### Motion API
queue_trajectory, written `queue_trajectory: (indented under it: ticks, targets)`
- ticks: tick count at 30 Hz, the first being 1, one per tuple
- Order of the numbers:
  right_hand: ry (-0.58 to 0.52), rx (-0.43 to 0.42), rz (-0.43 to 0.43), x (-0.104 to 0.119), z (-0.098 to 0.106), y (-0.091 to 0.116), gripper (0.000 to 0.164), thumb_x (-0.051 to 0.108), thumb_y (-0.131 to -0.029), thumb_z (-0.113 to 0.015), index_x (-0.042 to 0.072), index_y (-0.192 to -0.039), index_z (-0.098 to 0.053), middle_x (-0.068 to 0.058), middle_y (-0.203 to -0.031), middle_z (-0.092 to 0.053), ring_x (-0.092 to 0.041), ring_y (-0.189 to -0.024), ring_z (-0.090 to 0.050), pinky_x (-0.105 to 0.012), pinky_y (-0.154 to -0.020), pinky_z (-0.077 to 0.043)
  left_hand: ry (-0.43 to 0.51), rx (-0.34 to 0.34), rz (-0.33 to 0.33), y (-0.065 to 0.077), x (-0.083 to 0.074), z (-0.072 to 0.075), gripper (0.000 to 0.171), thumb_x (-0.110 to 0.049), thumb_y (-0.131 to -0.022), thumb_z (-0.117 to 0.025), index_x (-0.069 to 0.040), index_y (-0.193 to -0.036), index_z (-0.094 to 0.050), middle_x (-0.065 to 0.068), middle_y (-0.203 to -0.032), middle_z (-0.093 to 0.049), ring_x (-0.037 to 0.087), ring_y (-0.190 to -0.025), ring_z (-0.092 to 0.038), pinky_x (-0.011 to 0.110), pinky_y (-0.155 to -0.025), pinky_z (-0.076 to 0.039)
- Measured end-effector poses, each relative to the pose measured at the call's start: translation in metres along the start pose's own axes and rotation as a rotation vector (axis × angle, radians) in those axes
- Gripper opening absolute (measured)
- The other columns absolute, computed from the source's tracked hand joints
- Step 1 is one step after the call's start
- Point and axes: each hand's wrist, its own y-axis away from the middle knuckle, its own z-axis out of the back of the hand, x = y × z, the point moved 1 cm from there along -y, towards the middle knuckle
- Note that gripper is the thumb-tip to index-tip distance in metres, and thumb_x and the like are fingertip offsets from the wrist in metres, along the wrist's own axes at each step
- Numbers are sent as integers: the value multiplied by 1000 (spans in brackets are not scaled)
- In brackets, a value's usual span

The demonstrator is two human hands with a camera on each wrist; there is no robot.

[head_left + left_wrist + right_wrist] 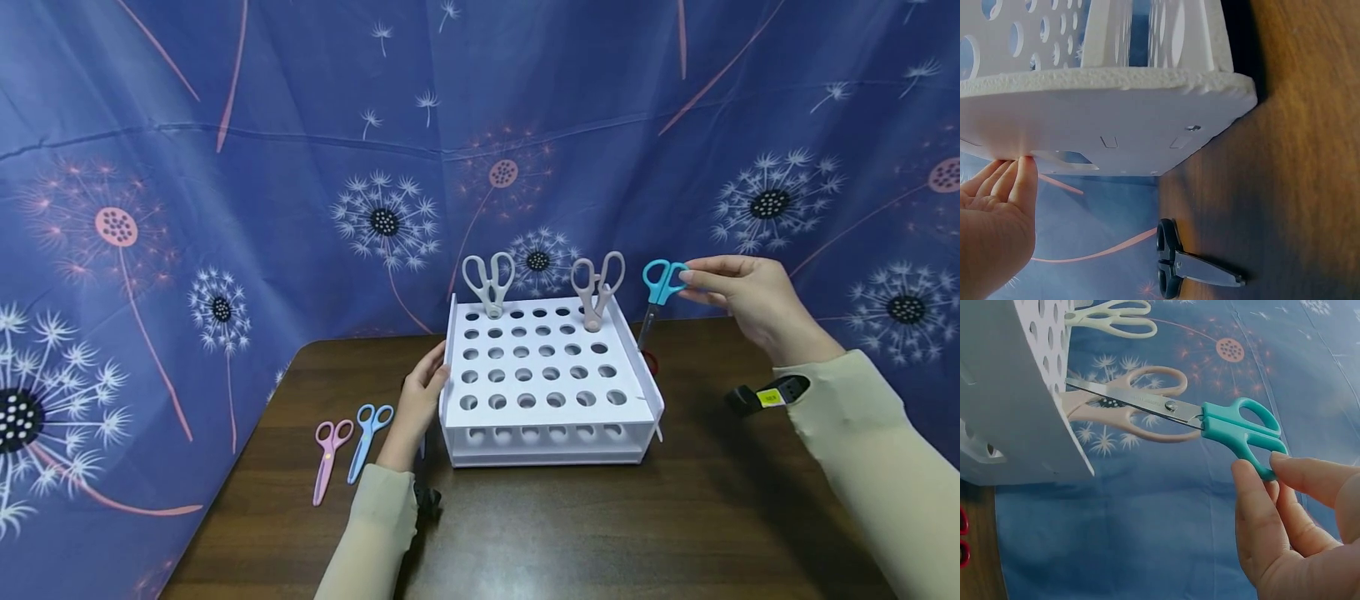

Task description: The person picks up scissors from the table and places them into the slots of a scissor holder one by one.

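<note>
A white rack (pixel 551 417) with rows of round holes stands on the table. My right hand (pixel 757 300) pinches one handle loop of teal scissors (pixel 663 293) between thumb and fingers. In the head view their blades point down beside the rack's right wall; in the right wrist view the blades (pixel 1141 403) overlap the rack's top edge. My left hand (pixel 416 408) rests against the rack's left wall, fingertips on the side panel near a slot (pixel 1075 157). White-handled scissors (pixel 492 298) and beige-handled scissors (pixel 592 310) stand handles-up in holes of the back row area.
Pink scissors (pixel 327 458) and light blue scissors (pixel 363 450) lie on the table (pixel 525 533) at the left. Black-handled scissors (pixel 1169 240) lie left of the rack. A red handle (pixel 651 362) shows beyond its right wall. A blue dandelion-print cloth (pixel 285 75) hangs behind.
</note>
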Motion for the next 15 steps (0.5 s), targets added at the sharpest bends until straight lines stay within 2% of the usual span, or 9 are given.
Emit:
queue_trajectory:
  ticks: [3, 5, 8, 9, 12, 15]
  targets:
    - [-51, 3, 22, 4, -5, -1, 18, 34, -80, -77, 27, -97, -76, 19, -91, -71, -2, -85, -70, -15, -84, -52, 2, -7, -5, 0, 1, 0, 45, -13, -100, -49, -7, -145, -44, 17, -143, -51, 28, -131, -49, 18, -97, -41]
    - [-77, -1, 32, 6, -8, -1, 19, 32, -79, -78, 24, -96, -76, 17, -90, -71, -3, -85, -70, -12, -76, -52, 4, -7, -7, 0, 1, 0, 46, -14, -100, -50, -7, -145, -44, 17, -143, -51, 28, -131, -49, 16, -96, -41]
    - [-83, -10, 48, 8, -14, -2, 23, 31, -79, -79, 20, -99, -76, 16, -91, -71, -2, -85, -69, -12, -73, -53, 12, -4, -1, 0, 0, 0, 46, -15, -100, -51, -7, -145, -44, 16, -144, -50, 28, -131, -49, 15, -95, -41]
    - [-75, -13, 51, 9, -16, -3, 24, 32, -79, -78, 20, -100, -76, 16, -91, -71, -2, -85, -69, -12, -74, -53, 13, -4, 1, 0, 0, -1, 46, -15, -100, -51, -7, -145, -44, 16, -144, -50, 27, -131, -49, 15, -95, -41]
    - [-39, -13, 50, 10, -20, -4, 28, 35, -80, -77, 20, -103, -75, 18, -93, -70, -1, -85, -70, -23, -91, -51, 11, -4, 3, 0, -1, -1, 46, -15, -100, -51, -7, -145, -44, 16, -144, -50, 28, -131, -49, 17, -96, -41]
    - [-29, 1, 40, 11, -24, -6, 30, 36, -80, -76, 20, -105, -74, 18, -95, -69, -1, -85, -70, -39, -108, -38, 15, -3, 1, 0, -1, -1, 46, -14, -100, -50, -7, -145, -44, 16, -144, -50, 28, -131, -49, 16, -96, -41]
